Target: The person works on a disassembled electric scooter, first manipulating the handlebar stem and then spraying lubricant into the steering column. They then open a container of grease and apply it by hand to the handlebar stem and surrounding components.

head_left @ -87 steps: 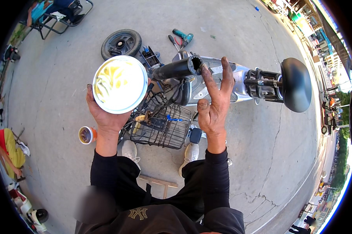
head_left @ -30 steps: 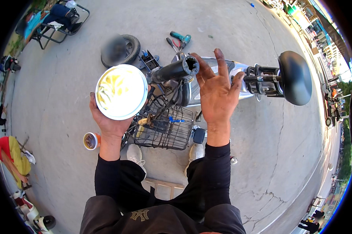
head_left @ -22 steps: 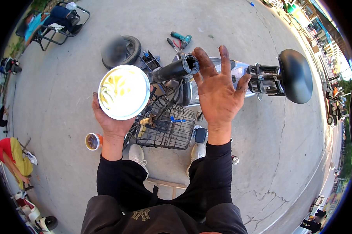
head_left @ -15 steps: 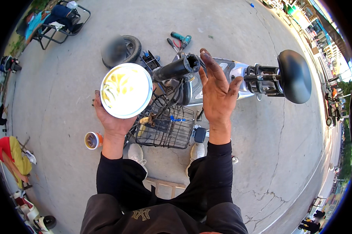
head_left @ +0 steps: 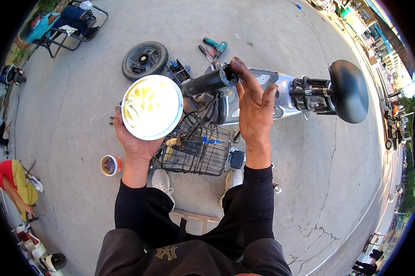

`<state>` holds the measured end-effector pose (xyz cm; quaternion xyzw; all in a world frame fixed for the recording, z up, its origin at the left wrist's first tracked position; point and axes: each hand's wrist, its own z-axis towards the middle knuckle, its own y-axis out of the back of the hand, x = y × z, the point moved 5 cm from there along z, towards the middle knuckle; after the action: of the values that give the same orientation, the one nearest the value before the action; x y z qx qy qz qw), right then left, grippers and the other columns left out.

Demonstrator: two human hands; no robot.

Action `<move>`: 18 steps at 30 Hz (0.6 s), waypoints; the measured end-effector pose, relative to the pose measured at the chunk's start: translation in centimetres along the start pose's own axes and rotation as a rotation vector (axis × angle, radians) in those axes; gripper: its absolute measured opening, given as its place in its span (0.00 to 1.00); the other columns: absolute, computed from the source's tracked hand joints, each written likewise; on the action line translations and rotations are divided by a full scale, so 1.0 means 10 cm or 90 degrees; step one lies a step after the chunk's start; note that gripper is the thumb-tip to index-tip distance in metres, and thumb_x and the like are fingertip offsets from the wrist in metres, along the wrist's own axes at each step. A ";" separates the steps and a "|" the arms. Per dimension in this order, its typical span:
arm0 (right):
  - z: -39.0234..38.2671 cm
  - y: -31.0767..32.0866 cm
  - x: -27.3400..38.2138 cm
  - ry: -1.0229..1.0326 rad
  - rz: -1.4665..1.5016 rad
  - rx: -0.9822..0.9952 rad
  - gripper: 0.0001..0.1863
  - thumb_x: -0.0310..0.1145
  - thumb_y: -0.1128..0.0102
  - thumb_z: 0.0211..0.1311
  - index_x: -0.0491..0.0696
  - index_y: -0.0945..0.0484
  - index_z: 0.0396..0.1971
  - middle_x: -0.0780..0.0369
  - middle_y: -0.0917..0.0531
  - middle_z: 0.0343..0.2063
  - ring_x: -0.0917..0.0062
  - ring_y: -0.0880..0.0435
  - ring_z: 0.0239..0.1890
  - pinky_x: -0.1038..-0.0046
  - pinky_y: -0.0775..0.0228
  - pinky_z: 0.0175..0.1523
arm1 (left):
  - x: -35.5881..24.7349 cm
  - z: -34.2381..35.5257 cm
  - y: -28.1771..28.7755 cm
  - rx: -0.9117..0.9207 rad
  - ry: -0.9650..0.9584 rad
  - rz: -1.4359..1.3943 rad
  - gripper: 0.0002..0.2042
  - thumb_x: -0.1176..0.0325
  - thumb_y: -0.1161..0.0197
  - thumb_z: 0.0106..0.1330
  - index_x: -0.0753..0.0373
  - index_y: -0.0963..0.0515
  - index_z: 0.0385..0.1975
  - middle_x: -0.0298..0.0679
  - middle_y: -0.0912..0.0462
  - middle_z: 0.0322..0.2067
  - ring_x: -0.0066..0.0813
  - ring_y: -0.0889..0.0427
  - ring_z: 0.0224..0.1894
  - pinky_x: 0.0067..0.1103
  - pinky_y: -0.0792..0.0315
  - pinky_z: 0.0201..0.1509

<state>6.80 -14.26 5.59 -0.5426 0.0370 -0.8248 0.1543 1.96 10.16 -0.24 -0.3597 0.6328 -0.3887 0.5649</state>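
Observation:
My left hand (head_left: 138,148) is wrapped around the side and underside of a round white tub (head_left: 147,137). Smeared inside it is a pale yellow, grease-like paste, partly lost in glare. Fingers stretched out and blackened at the tips, my right hand (head_left: 255,115) holds nothing. Its index fingertip is at the open end of a black tube (head_left: 207,84), apparently touching the rim. That tube belongs to a partly taken-apart electric scooter (head_left: 281,87) lying beyond my hands. Below the tub and tube is the scooter's black wire basket (head_left: 207,161).
A loose wheel (head_left: 145,59) lies beyond the tub, with a teal cordless drill (head_left: 219,47) and pliers to its right. An orange cup (head_left: 110,165) of dark drink stands left of my feet. The black saddle (head_left: 348,91) is at right. Other people sit at far left.
My right hand has shifted slightly left, its index finger closer over the tube's open end. The tub in my left hand has drifted slightly right.

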 end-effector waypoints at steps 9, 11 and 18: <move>-0.09 0.16 0.26 0.073 -0.302 -0.309 0.47 0.71 0.77 0.75 0.49 0.39 0.76 0.56 0.34 0.73 0.67 0.40 0.77 0.55 0.56 0.79 | 0.01 -0.08 -0.13 0.071 -0.017 -0.012 0.41 0.33 0.46 0.66 0.57 0.34 0.72 0.45 0.30 0.70 0.45 0.30 0.71 0.40 0.34 0.74; -0.23 -0.10 0.61 0.234 -0.470 -0.319 0.47 0.72 0.72 0.74 0.48 0.36 0.75 0.55 0.29 0.69 0.66 0.31 0.71 0.57 0.44 0.73 | -0.02 -0.12 -0.13 0.012 -0.025 0.029 0.44 0.28 0.49 0.64 0.54 0.35 0.73 0.45 0.32 0.71 0.48 0.33 0.73 0.47 0.35 0.73; -0.63 -1.04 0.60 0.290 -0.698 0.074 0.42 0.73 0.59 0.70 0.56 0.23 0.68 0.43 0.44 0.75 0.44 0.49 0.77 0.46 0.55 0.76 | -0.01 -0.21 -0.32 0.025 -0.013 0.077 0.46 0.26 0.55 0.64 0.54 0.38 0.74 0.46 0.34 0.72 0.50 0.33 0.73 0.50 0.37 0.75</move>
<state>-3.28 -6.81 10.69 -0.2828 -0.2617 -0.8806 -0.2760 -0.11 9.02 2.83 -0.3132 0.6399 -0.3628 0.6007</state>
